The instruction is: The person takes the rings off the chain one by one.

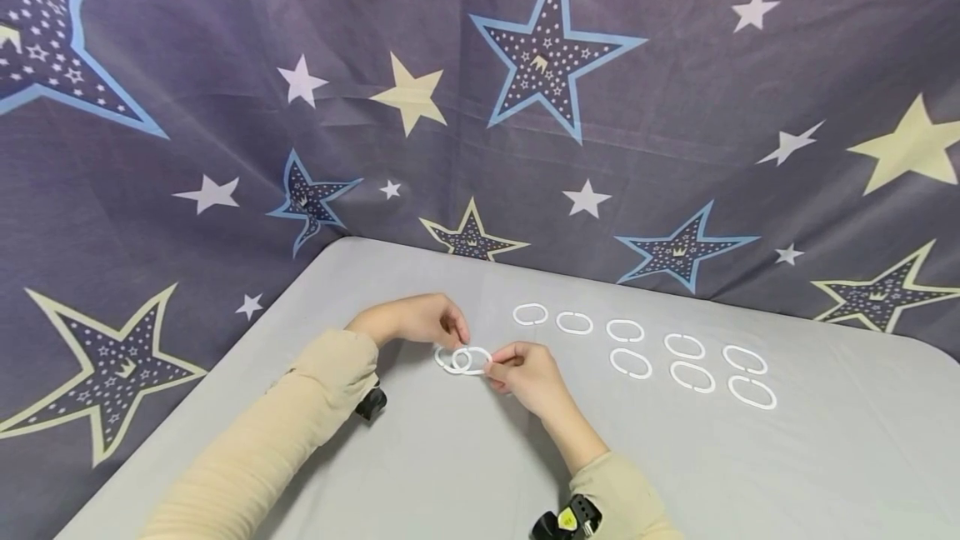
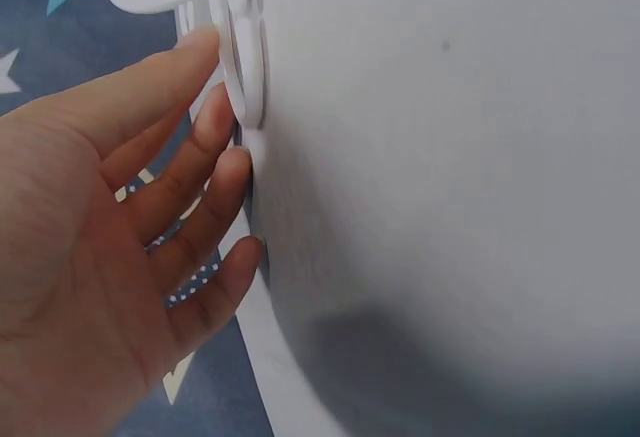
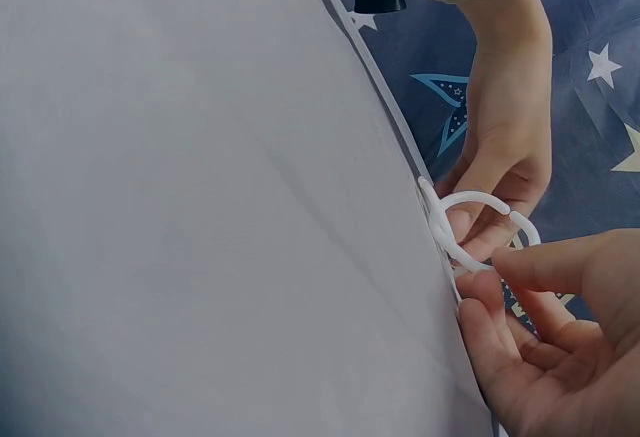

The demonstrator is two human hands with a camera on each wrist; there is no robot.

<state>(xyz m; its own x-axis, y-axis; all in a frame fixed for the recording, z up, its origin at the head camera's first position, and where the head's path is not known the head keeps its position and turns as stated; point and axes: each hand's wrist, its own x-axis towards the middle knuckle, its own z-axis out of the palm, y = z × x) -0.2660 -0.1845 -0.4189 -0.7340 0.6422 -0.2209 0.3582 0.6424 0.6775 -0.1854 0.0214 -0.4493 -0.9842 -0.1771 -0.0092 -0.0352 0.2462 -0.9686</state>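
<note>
Two white oval plastic links overlap, one through or over the other, low above the table. My left hand (image 1: 427, 319) has its thumb and index finger at the far side of the left link (image 1: 441, 359), pinching it; in the left wrist view the other fingers are spread loosely. My right hand (image 1: 531, 377) pinches the right end of the right link (image 1: 480, 350) between thumb and fingers. This link shows a small gap in its ring (image 3: 478, 197) in the right wrist view. Whether the two links are joined I cannot tell.
Several more white oval links lie flat in two rows to the right, among them a near one (image 1: 631, 363) and a far one (image 1: 530, 314). The grey table (image 1: 420, 473) meets a star-patterned cloth (image 1: 510, 165) at its back and left edges.
</note>
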